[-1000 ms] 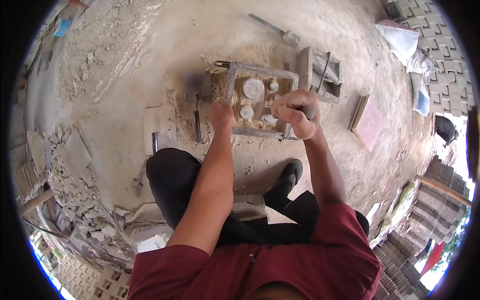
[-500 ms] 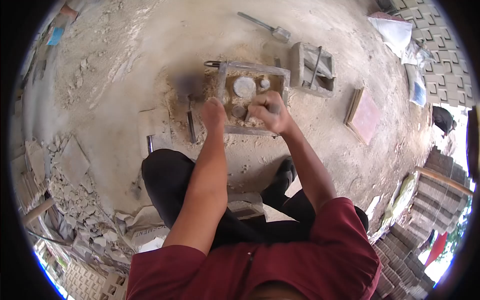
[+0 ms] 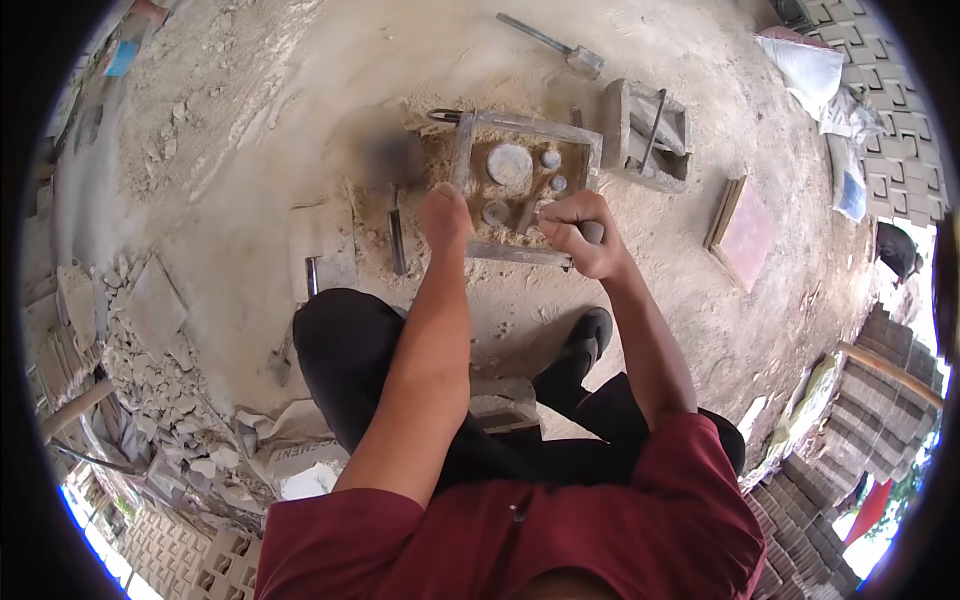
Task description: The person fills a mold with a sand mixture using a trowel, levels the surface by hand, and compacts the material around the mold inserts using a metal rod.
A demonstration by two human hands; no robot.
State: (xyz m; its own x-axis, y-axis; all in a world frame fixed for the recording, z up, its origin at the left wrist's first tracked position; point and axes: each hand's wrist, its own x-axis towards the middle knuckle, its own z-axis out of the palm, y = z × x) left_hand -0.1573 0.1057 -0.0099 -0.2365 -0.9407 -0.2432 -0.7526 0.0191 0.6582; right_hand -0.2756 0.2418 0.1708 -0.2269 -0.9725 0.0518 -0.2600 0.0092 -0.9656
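Note:
A grey rectangular molding frame [image 3: 535, 126] lies on the ground, filled with sand. In the sand sit a large round disc [image 3: 509, 164] and several smaller round pieces, among them one near the front [image 3: 495, 212]. My left hand [image 3: 443, 213] is closed at the frame's left side, its fingertips hidden beneath. My right hand [image 3: 583, 232] is wrapped around a small trowel-like tool; its rounded handle end [image 3: 592, 232] pokes out of the fist. The tool's narrow blade [image 3: 527, 216] points left over the sand inside the frame, partly hidden by the fingers.
Left of the frame are a blurred dark shovel blade [image 3: 392, 158] and a metal bar [image 3: 397, 240]. A second box frame [image 3: 648, 180] holding a rod stands to the right. Beyond lie a mallet-like tool [image 3: 584, 62] and stacked boards [image 3: 745, 230]. Rubble [image 3: 165, 370] lies left.
My right hand has drawn right and slightly toward me with the tool, uncovering another small round piece. My left hand stays at the frame's left side. The whole view has shifted a little.

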